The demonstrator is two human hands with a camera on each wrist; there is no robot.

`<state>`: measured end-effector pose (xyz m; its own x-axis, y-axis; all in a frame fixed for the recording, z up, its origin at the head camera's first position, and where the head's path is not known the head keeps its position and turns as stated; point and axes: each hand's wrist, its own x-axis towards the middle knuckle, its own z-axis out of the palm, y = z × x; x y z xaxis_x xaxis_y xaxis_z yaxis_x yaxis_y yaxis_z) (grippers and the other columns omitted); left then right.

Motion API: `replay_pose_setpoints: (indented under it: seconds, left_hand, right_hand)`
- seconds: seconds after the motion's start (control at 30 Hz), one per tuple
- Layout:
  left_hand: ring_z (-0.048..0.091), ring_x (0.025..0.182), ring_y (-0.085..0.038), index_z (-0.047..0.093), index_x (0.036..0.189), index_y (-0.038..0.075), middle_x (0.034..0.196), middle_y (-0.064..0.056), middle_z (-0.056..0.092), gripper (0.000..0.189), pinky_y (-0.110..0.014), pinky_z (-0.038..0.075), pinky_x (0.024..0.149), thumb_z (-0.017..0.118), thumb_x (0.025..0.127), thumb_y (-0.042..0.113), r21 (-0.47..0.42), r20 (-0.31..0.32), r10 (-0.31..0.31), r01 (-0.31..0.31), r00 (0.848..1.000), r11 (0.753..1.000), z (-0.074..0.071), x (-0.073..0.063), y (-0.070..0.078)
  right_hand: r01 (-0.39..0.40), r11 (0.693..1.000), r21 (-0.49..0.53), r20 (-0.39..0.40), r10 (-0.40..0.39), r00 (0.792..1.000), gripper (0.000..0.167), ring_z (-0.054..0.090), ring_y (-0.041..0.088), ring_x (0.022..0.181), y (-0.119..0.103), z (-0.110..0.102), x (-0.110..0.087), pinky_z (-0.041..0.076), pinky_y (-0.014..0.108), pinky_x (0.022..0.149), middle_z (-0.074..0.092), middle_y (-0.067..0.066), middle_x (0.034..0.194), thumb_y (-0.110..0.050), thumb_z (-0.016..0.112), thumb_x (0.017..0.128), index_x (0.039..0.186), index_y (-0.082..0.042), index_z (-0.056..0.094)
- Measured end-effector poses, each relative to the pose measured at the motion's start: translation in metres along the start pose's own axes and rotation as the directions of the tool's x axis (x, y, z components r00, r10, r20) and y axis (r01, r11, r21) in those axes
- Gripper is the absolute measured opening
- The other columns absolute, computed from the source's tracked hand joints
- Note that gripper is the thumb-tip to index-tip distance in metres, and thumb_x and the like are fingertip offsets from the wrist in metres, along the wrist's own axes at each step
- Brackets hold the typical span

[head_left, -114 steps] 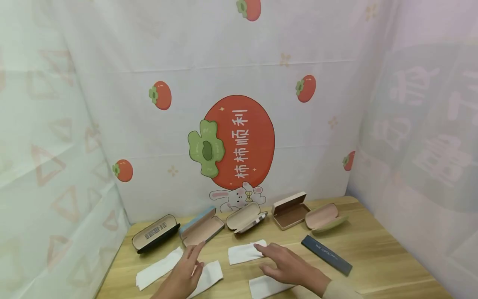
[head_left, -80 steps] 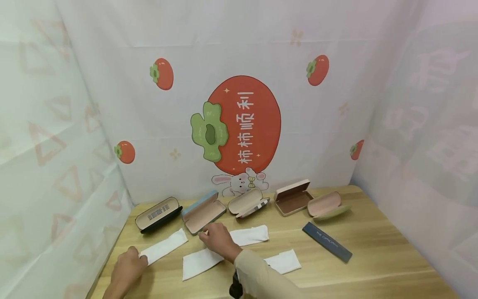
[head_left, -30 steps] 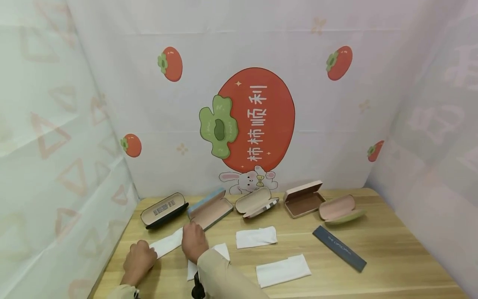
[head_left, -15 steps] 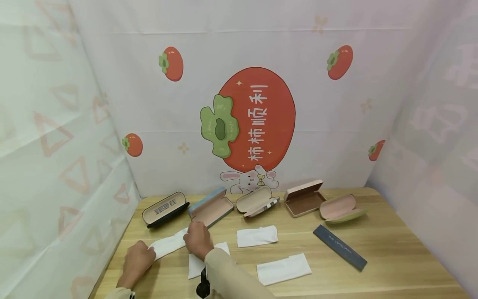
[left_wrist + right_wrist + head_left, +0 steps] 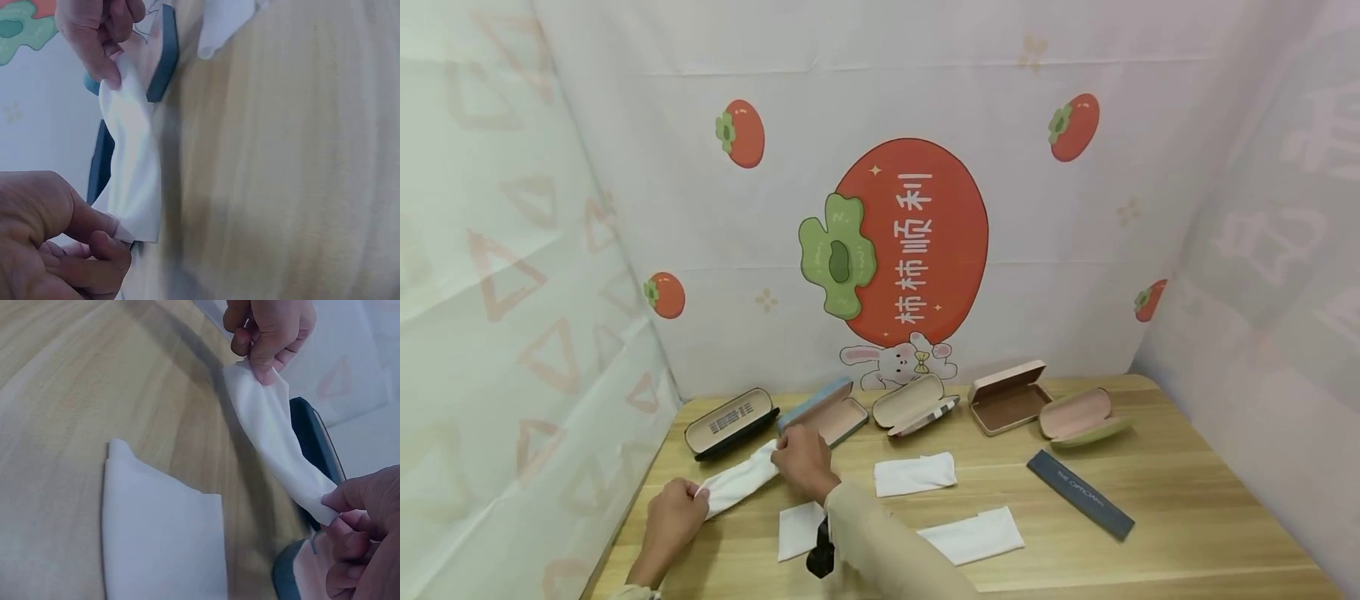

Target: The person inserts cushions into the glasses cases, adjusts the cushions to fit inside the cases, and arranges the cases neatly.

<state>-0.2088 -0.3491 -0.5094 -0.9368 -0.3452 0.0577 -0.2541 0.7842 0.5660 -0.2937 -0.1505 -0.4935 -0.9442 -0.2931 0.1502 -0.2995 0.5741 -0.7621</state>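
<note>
White folded cloth (image 5: pixel 741 482) is raised, pinched by left hand (image 5: pixel 676 510) and right hand (image 5: pixel 803 460), while three other cloths (image 5: pixel 914 474) lie unlifted before open glasses cases (image 5: pixel 1009 408).

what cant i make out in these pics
Held cloth, right end, head view: behind the right grip.
Blue case, near-left part, head view: also behind it.
Front right cloth, lower-left corner, head view: behind the right sleeve.
Print inside the dark case, head view: too small.
Left grip, left wrist view: cut off by the edge.
</note>
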Motion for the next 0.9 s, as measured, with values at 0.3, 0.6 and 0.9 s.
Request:
replay_pose_setpoints:
  seconds: [0.3,0.6,0.9]
  left_hand:
    - [0.060,0.074,-0.029,0.061,0.090,-0.007,0.080,-0.017,0.064,0.022,-0.035,0.044,0.063,0.060,0.094,0.014,-0.038,-0.061,0.006,-0.008,0.998,0.999,-0.015,0.016,0.025]
    - [0.063,0.075,-0.032,0.064,0.090,-0.007,0.078,-0.017,0.067,0.024,-0.047,0.048,0.073,0.057,0.095,0.015,-0.022,-0.088,0.012,-0.014,0.996,1.000,-0.038,0.038,0.026]
    - [0.055,0.066,-0.026,0.057,0.071,0.004,0.065,-0.007,0.059,0.026,-0.033,0.040,0.059,0.057,0.094,0.014,-0.048,-0.073,-0.021,0.017,0.997,0.999,-0.036,0.059,0.024]
  right_hand:
    - [0.091,0.995,-0.049,-0.038,-0.093,0.995,0.056,0.009,0.006,0.047,-0.021,-0.024,0.027,0.011,0.021,0.046,0.008,-0.015,0.046,-0.006,0.067,0.088,0.053,-0.021,0.026]
    - [0.067,0.994,-0.090,-0.019,-0.069,0.997,0.059,0.011,0.008,0.047,-0.037,-0.026,0.061,0.016,0.024,0.048,0.012,-0.012,0.043,-0.014,0.068,0.093,0.050,-0.021,0.029]
    - [0.006,0.990,-0.144,-0.019,-0.009,1.000,0.052,0.030,0.010,0.048,-0.044,-0.021,0.082,0.030,0.029,0.057,0.034,-0.009,0.048,-0.022,0.070,0.095,0.053,-0.021,0.041]
